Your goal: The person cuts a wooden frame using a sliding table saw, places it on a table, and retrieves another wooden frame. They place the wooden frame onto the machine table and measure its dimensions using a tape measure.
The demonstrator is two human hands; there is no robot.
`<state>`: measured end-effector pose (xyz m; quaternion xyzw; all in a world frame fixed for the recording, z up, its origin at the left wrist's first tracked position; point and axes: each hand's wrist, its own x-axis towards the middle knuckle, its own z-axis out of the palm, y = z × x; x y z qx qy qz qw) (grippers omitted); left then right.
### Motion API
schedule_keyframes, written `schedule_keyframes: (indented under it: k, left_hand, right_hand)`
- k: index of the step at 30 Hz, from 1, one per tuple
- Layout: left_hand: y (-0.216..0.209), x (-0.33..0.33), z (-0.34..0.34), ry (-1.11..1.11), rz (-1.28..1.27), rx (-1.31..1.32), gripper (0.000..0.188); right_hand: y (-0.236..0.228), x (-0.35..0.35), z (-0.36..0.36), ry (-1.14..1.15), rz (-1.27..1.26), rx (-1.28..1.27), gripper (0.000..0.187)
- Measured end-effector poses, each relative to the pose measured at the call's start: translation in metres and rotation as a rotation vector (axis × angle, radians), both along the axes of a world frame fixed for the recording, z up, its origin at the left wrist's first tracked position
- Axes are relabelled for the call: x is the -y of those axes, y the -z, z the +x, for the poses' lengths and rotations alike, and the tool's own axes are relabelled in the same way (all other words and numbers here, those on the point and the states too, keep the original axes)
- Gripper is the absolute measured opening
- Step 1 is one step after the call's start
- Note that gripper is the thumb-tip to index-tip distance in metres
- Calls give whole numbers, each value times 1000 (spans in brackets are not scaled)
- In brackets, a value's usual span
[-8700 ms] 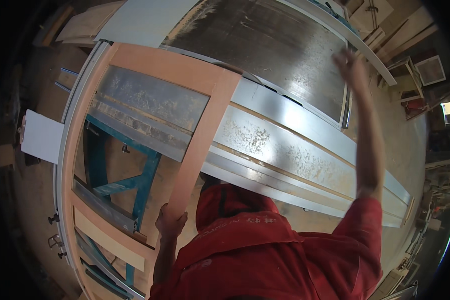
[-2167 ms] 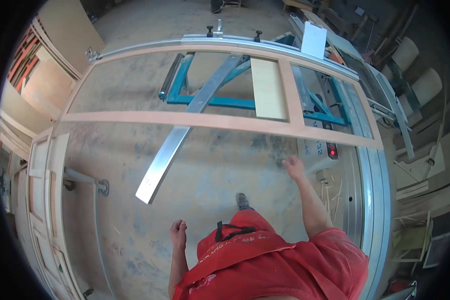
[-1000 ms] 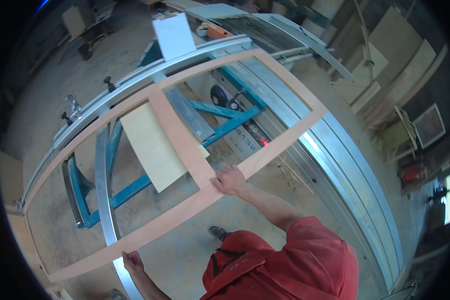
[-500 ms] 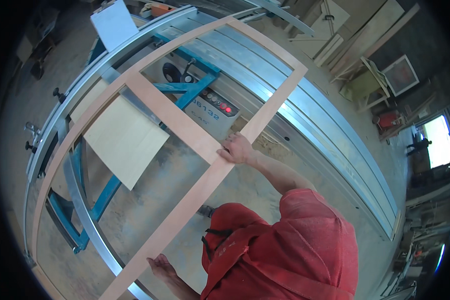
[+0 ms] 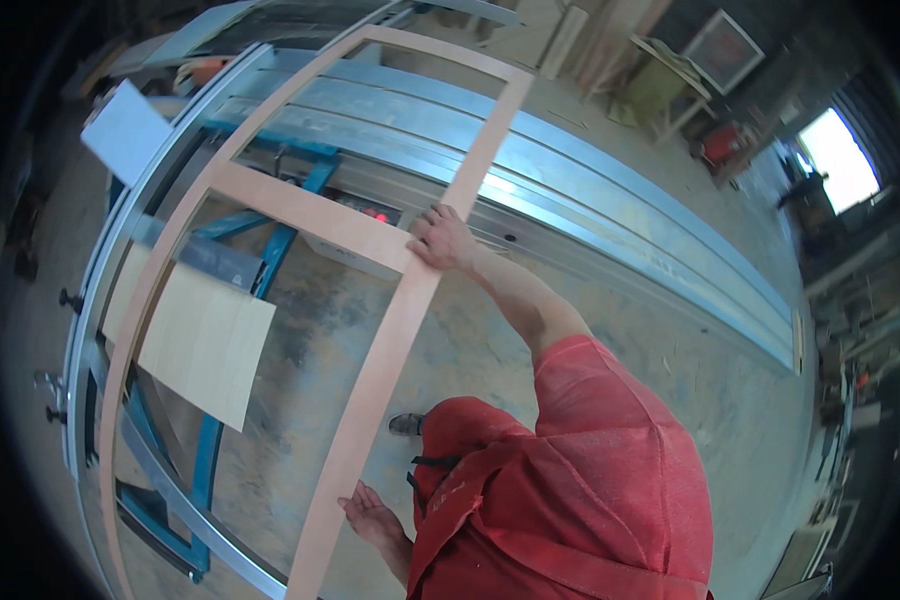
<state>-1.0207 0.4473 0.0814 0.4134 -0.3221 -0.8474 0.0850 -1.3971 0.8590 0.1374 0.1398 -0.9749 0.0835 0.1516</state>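
A large pale wooden frame [image 5: 390, 345] with a crossbar slants over a sliding-table saw. My right hand [image 5: 442, 238] grips its near rail where the crossbar meets it, fingers wrapped over the wood. Lower down, my left hand [image 5: 372, 515] is beside the same rail, palm upward and fingers apart, its fingertips at the rail's edge. Whether those fingertips bear any of the weight, I cannot tell. Under the frame lies a light plywood sheet [image 5: 205, 335] on the saw's outrigger.
The long metal saw table [image 5: 610, 215] runs from upper left to right. Blue support arms [image 5: 208, 470] and a curved metal rail stand at left. A white panel [image 5: 125, 130] rises at upper left. A cloth-covered stand [image 5: 660, 90] and a person [image 5: 805, 190] by a bright doorway are farther off.
The view has turned, and the scene has shifted. My right hand still grips the frame at the crossbar joint. My left hand's fingers have opened out, with the palm more upward.
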Motion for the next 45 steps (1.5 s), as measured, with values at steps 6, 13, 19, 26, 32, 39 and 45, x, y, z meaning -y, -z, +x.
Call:
schedule_keyframes:
  k: [6, 13, 19, 26, 32, 39, 45]
  left_hand:
    - [3, 6, -4, 193, 2, 4, 54]
    - [47, 21, 19, 312, -10, -94, 44]
    - [54, 9, 165, 676, -309, 66, 25]
    - [182, -52, 513, 1467, -867, 513, 54]
    - [99, -145, 676, 577, -354, 1434, 45]
    - [131, -297, 671, 86, -135, 1194, 48]
    - [151, -327, 726, -152, -134, 1145, 47]
  right_hand:
    - [18, 19, 79, 239, -179, -250, 45]
    - [84, 34, 321, 474, -493, 495, 56]
    - [139, 27, 515, 237, -468, 1432, 82]
    - [287, -181, 584, -657, 7, 762, 36]
    - [280, -75, 498, -643, 357, 963, 26]
    - [251, 81, 435, -220, -306, 1426, 18]
    - [183, 204, 560, -107, -285, 1454, 16]
